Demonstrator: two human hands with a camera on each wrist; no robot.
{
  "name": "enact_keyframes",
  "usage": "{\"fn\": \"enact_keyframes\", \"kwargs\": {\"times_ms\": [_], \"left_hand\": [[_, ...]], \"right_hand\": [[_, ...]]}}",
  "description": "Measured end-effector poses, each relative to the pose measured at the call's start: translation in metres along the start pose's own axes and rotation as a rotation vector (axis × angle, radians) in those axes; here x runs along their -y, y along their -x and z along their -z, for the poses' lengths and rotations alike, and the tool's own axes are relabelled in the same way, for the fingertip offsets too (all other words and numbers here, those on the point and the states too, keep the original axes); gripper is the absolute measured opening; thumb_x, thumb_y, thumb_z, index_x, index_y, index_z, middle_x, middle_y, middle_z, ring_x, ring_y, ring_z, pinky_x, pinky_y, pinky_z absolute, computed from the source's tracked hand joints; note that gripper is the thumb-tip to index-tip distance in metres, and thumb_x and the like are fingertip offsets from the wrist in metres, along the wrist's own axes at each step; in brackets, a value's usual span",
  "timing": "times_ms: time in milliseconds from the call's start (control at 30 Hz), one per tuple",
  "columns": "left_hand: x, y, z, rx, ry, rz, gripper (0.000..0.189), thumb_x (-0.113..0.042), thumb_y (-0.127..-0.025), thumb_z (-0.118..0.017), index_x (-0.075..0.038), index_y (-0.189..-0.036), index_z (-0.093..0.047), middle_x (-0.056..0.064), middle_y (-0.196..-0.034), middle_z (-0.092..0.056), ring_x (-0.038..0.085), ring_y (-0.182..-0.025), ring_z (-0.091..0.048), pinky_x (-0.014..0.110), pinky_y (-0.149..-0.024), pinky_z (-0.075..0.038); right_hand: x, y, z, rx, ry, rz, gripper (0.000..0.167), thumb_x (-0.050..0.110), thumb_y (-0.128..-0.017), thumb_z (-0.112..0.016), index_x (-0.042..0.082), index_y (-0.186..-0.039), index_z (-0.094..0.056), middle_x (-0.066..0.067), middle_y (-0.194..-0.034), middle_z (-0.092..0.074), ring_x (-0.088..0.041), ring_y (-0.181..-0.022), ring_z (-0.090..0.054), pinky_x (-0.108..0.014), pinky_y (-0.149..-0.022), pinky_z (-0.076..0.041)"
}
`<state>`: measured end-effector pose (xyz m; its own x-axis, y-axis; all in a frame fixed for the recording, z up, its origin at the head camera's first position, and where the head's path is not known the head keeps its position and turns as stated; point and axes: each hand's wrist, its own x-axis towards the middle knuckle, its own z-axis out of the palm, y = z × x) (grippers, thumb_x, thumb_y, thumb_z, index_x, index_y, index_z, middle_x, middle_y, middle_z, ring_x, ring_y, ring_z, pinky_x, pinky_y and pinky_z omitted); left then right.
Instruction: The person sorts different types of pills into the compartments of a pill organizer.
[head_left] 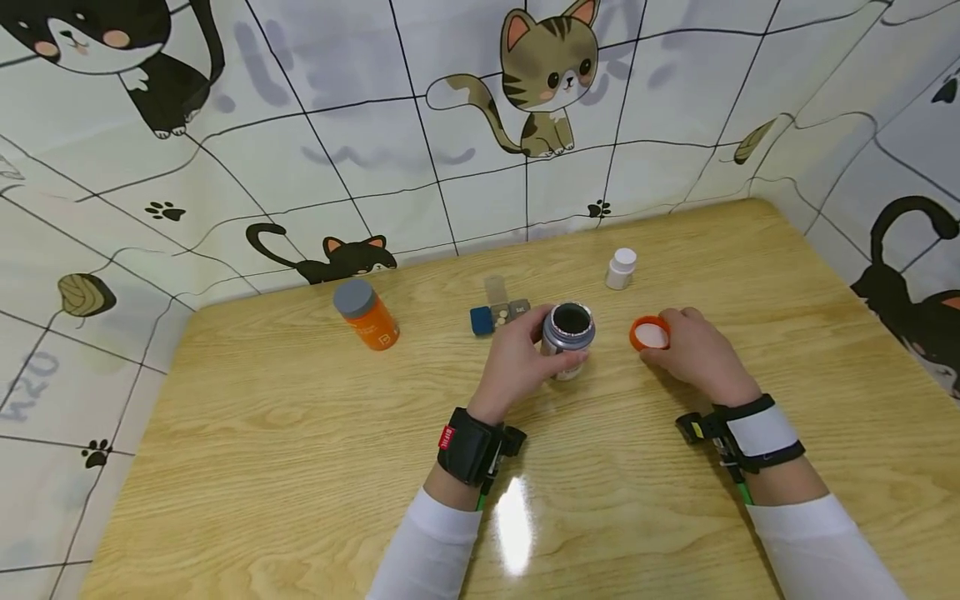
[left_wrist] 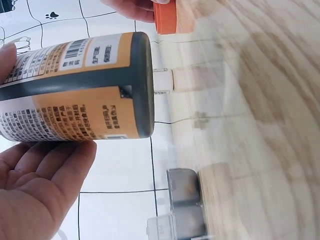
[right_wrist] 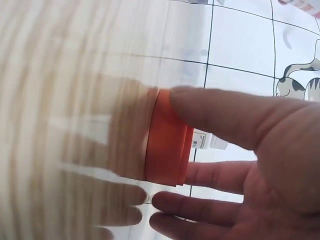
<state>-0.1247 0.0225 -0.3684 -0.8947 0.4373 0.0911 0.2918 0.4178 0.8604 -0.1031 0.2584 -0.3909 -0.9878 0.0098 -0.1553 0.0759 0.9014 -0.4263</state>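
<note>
My left hand [head_left: 517, 360] grips a dark grey supplement bottle [head_left: 567, 337], thumb on the near side and fingers on the far side. The bottle has no cap on, and its dark mouth faces up. An orange and white printed label [left_wrist: 70, 110] wraps it in the left wrist view, its base close over the table. My right hand [head_left: 701, 354] pinches an orange screw cap [head_left: 640, 334] at its edge. That cap lies at the tabletop with its white inner face up. Between thumb and fingers, its orange side wall [right_wrist: 167, 142] shows in the right wrist view.
Left of my hands stands an orange bottle [head_left: 377, 327] with a grey lid. A small pill box [head_left: 482, 321] with blue and grey compartments has a clear lid raised and pale tablets inside. Behind the cap is a small white bottle [head_left: 621, 269]. A cat-print curtain [head_left: 480, 200] borders the table [head_left: 300, 467].
</note>
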Motion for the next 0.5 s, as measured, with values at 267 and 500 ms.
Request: {"fn": "enact_keyframes", "kwargs": {"times_ms": [267, 500], "left_hand": [[0.006, 0.009, 0.009, 0.005, -0.053, 0.019, 0.055, -0.025, -0.072, -0.079, -0.014, -0.122, -0.057, 0.001, -0.113, -0.065, 0.012, -0.106, -0.059, 0.029, -0.091, -0.047], [0.010, 0.014, 0.016, 0.019, -0.044, 0.024, 0.057, -0.023, -0.073, -0.079, -0.009, -0.123, -0.056, 0.004, -0.114, -0.064, 0.015, -0.106, -0.060, 0.031, -0.089, -0.049]], "right_hand": [[0.013, 0.002, 0.004, -0.052, -0.093, 0.021, 0.059, 0.018, -0.077, -0.070, -0.015, -0.119, -0.044, -0.034, -0.110, -0.054, -0.044, -0.096, -0.054, -0.056, -0.083, -0.045], [0.053, 0.016, 0.020, -0.130, -0.175, 0.226, 0.051, 0.009, -0.071, -0.070, -0.007, -0.114, -0.047, -0.023, -0.103, -0.057, -0.033, -0.088, -0.056, -0.048, -0.076, -0.046]]}}
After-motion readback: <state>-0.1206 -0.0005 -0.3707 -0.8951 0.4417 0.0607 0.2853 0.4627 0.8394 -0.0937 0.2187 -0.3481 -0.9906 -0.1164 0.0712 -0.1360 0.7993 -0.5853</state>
